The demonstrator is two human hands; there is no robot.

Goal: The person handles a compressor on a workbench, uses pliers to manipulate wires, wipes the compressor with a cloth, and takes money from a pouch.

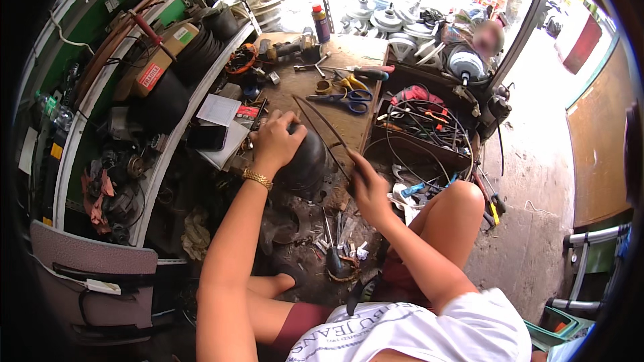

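Note:
My left hand (276, 139) grips the top of a dark, rounded cylindrical body (302, 167) near the middle, its fingers curled over it and the wrist wearing a gold band. My right hand (367, 188), to the right of that body, is closed on a long, thin, dark two-armed tool (318, 121), which slants up and left beside it; its exact kind I cannot make out. Beyond them on the wooden bench (288, 77) lie scissors (335, 99), wrenches (315, 60), a screwdriver (372, 72) and a power tool (288, 50).
Shelves (144, 161) of coils and parts line the left, beside a phone (206, 138). A drawer of cables (419, 134) stands at right, white parts (396, 17) behind. The floor (312, 234) holds a screwdriver and scraps. A ladder (580, 275) is at far right.

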